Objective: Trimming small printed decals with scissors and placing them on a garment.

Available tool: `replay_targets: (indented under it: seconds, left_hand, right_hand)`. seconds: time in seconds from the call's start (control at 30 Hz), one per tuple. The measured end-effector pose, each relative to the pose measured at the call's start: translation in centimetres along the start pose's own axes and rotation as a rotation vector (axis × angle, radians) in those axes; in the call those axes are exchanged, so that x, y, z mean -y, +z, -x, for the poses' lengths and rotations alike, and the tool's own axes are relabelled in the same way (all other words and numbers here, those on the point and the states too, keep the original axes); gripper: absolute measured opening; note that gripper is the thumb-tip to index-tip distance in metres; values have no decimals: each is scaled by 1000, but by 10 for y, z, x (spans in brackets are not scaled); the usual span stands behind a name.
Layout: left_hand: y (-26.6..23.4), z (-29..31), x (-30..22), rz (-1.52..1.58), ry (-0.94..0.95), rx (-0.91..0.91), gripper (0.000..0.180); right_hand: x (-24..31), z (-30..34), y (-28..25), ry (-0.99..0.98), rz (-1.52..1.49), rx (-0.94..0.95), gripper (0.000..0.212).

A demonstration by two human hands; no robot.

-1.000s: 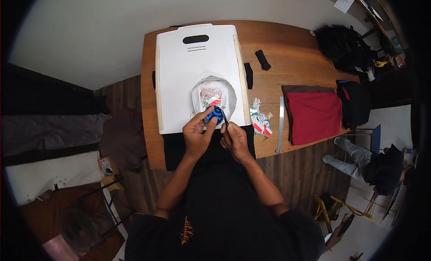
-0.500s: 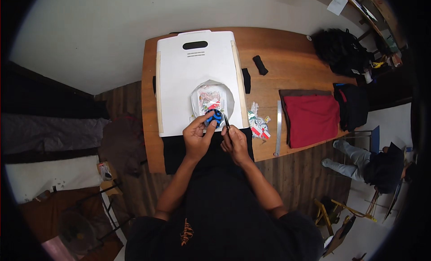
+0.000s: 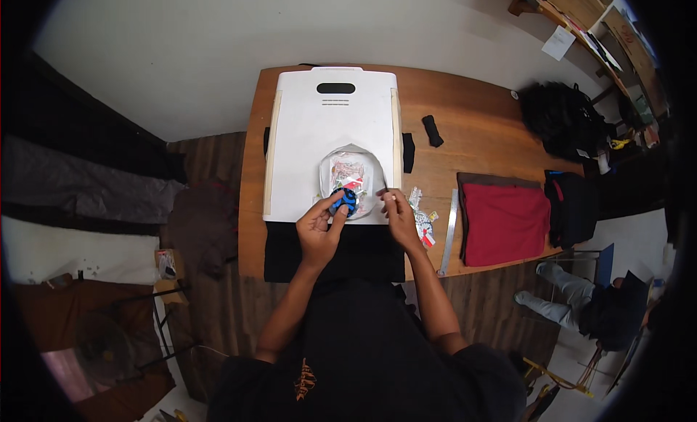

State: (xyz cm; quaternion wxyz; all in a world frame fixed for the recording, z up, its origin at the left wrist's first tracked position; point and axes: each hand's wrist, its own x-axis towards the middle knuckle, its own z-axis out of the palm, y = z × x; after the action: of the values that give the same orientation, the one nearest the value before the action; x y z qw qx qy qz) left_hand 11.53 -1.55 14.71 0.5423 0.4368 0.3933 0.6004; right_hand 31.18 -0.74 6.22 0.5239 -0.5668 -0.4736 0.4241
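Observation:
Pinched between the thumb and fingers of my left hand [image 3: 318, 227] is a round blue-and-black patterned piece [image 3: 345, 202], held over the near side of a round opening in a white box [image 3: 298, 139]. My right hand [image 3: 399, 215] is closed on a slim dark pointed tool [image 3: 386, 189] by the opening's right edge, apart from the blue piece. Most of that tool is hidden by my fingers, so its exact kind is unclear. Inside the opening lie clear plastic and printed red-and-white pieces [image 3: 347, 171].
Printed scraps [image 3: 423, 222] lie right of the box on the wooden table [image 3: 465, 132], beside a metal ruler [image 3: 449, 230]. Folded red cloth [image 3: 506, 222], a small black roll [image 3: 433, 130] and a black backpack [image 3: 563, 121] are farther right. Another person [image 3: 606, 306] is at the far right.
My right hand has moved right with the dark tool, away from the blue piece. My left hand still holds that piece. The whole view has shifted slightly.

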Motion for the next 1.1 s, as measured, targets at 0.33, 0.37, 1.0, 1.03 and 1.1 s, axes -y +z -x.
replay_targets:
  seconds: [0.33,0.37,1.0,1.03,1.1]
  left_hand:
    - [17,11,7,-32,46,-54,32]
    - [18,10,10,-44,79,-66,32]
    - [43,6,18,-52,59,-55,28]
    - [44,6,18,-54,59,-54,28]
    - [44,7,17,-32,20,-53,28]
  right_hand:
    - [12,6,-16,-83,374,414,29]
    - [12,8,-18,-83,375,420,29]
    - [61,18,-28,194,-407,482,29]
    - [67,19,-26,195,-418,484,31]
    - [66,22,-24,199,-457,494,30]
